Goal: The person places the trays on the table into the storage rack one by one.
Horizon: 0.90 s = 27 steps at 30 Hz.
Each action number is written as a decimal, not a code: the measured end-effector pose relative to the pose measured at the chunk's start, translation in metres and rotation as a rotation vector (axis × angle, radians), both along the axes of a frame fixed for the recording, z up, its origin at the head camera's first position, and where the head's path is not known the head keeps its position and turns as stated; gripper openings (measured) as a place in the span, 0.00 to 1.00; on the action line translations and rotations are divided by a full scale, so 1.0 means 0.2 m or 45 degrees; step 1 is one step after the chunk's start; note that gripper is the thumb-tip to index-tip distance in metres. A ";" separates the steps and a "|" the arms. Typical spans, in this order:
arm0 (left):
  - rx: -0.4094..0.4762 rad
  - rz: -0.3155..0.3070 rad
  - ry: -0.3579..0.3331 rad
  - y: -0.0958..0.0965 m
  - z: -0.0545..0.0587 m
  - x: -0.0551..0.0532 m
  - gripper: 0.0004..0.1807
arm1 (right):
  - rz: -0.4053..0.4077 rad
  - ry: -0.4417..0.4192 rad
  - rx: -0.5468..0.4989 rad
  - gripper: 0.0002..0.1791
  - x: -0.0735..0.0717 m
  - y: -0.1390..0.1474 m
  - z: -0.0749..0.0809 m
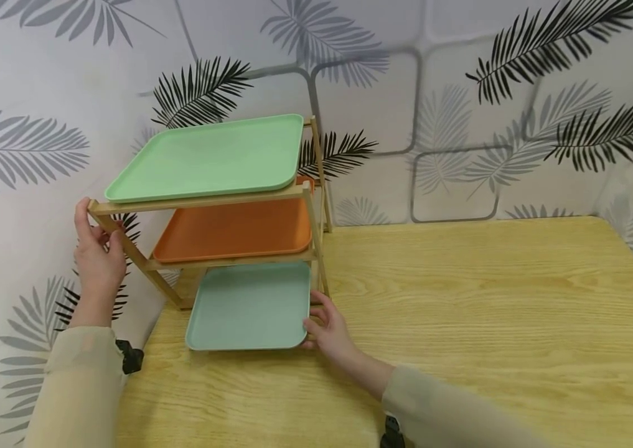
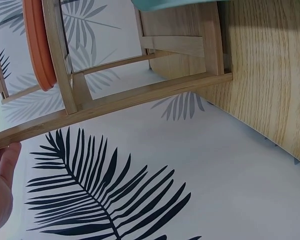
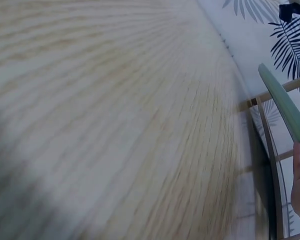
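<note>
A wooden three-tier rack stands at the left of the table, against the wall. My left hand grips its upper front left corner; in the left wrist view the fingers curl at the wooden post. On the lowest level a pale teal tray juts out past the front of the rack. My right hand holds this tray by its right edge, thumb on the near side, and the right wrist view shows the tray edge-on. A light green tray lies on top, an orange tray on the middle level.
The wood-grain table extends to the right of the rack. Behind it rises a wall with a leaf pattern, which also runs along the left side. A black strap device sits at the left wrist.
</note>
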State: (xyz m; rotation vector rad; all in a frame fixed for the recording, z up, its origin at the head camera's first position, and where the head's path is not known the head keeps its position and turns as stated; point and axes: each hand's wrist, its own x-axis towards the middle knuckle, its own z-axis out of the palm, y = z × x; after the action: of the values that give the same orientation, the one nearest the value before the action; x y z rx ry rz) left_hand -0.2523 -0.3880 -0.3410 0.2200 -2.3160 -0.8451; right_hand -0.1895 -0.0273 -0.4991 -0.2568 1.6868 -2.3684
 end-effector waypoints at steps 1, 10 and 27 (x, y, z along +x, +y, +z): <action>-0.001 0.002 -0.003 0.00 0.00 0.00 0.33 | -0.018 -0.009 -0.001 0.32 -0.01 -0.01 0.00; 0.023 -0.017 -0.004 0.01 0.00 0.00 0.33 | -0.129 -0.071 0.034 0.30 -0.09 -0.08 -0.03; 0.046 -0.015 -0.019 0.01 -0.01 0.00 0.33 | -0.109 0.091 0.167 0.34 -0.11 -0.06 -0.05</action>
State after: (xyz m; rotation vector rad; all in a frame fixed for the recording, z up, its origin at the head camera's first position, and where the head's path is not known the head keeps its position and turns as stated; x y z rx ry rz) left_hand -0.2521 -0.3870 -0.3420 0.2292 -2.3191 -0.8948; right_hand -0.2116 -0.0386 -0.5093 -0.2537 1.9133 -2.3208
